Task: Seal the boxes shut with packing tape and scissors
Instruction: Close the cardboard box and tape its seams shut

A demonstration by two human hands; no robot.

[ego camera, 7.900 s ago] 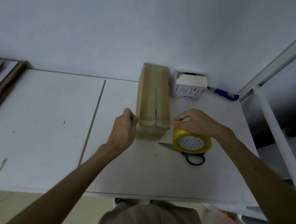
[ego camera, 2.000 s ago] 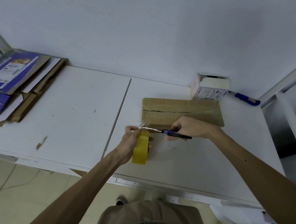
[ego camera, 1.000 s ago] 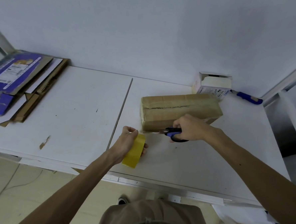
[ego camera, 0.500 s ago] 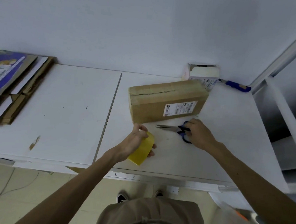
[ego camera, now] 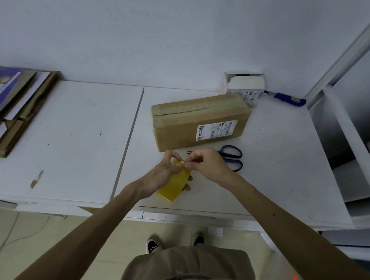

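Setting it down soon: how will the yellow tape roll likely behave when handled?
The tape roll, gripped by the left hand, is round, so on edge it would probably roll; laid flat it likely stays. Its end, pinched by the right hand, looks thin, so probably floppy.

Both bare forearms reach forward and converge, the wrists nearly straight. The left hand grips the tape: its fingers curl round the far side of the roll, with two fingertips showing past the right edge, and its thumb and forefinger arch over the top. The right hand is palm down, its other fingers curled in. Its thumb and forefinger pinch at the roll's top edge, just beside the left fingertips.
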